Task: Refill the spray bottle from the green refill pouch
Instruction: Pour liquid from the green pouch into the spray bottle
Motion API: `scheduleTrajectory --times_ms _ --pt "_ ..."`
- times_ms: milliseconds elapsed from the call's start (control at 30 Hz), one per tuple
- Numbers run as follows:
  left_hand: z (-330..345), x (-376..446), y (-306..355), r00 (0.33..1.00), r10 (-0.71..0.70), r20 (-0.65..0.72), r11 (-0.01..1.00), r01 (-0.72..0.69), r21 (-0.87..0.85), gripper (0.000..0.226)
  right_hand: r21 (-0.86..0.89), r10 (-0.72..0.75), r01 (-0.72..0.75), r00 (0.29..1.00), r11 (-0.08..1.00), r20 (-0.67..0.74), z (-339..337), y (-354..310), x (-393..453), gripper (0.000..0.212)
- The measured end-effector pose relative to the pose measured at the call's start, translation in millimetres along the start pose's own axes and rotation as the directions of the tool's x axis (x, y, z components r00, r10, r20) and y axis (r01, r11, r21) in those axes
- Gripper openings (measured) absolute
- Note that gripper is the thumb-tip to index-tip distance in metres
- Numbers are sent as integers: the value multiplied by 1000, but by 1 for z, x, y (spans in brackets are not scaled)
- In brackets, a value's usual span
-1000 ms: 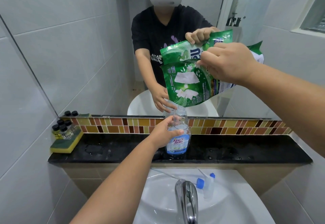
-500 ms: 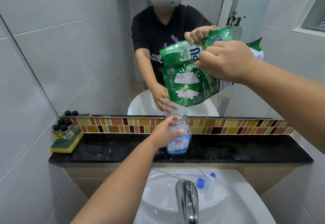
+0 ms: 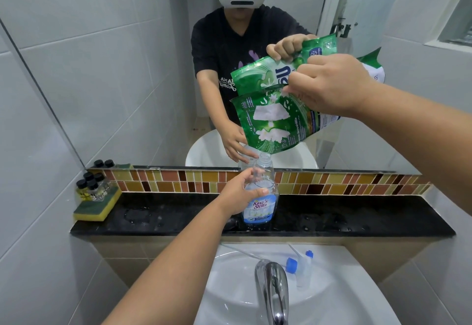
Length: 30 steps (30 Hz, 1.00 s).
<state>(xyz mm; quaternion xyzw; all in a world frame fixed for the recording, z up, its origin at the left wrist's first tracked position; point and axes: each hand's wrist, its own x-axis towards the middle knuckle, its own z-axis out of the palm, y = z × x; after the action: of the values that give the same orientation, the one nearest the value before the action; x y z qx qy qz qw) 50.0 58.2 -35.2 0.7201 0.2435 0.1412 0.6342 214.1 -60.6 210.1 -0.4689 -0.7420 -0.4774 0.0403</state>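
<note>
A clear spray bottle (image 3: 261,204) with a blue label stands uncapped on the black ledge (image 3: 357,222). My left hand (image 3: 238,194) grips its upper body. My right hand (image 3: 329,87) holds the green refill pouch (image 3: 270,125) tilted above it, the pouch's lower corner just over the bottle's open neck. The bottle is partly filled with clear liquid. Its white and blue spray head (image 3: 300,267), with its tube, lies on the sink's rim.
A mirror behind the ledge reflects me and the pouch. A yellow-green sponge (image 3: 98,206) carrying several small dark-capped bottles (image 3: 90,187) sits at the ledge's left end. Below are the white sink (image 3: 237,296) and chrome tap (image 3: 274,291). Tiled walls close both sides.
The pouch and my right hand have shifted slightly up and left, with the pouch staying tilted over the bottle's neck. My left hand keeps its grip on the bottle.
</note>
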Motion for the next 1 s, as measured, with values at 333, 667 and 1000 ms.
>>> scheduleTrajectory --times_ms 333,667,1000 --pt "0 1 0 1000 -15 1 999 15 -30 42 1 -14 14 1000 1000 -6 -1 1 0 31" --pt "-1 2 -4 1000 -5 -1 1000 5 -24 43 0 -26 26 1000 1000 -6 -3 2 1 34" --pt "-2 5 -6 1000 -24 10 997 25 -72 40 -3 5 -5 1000 1000 16 -1 2 -2 33"
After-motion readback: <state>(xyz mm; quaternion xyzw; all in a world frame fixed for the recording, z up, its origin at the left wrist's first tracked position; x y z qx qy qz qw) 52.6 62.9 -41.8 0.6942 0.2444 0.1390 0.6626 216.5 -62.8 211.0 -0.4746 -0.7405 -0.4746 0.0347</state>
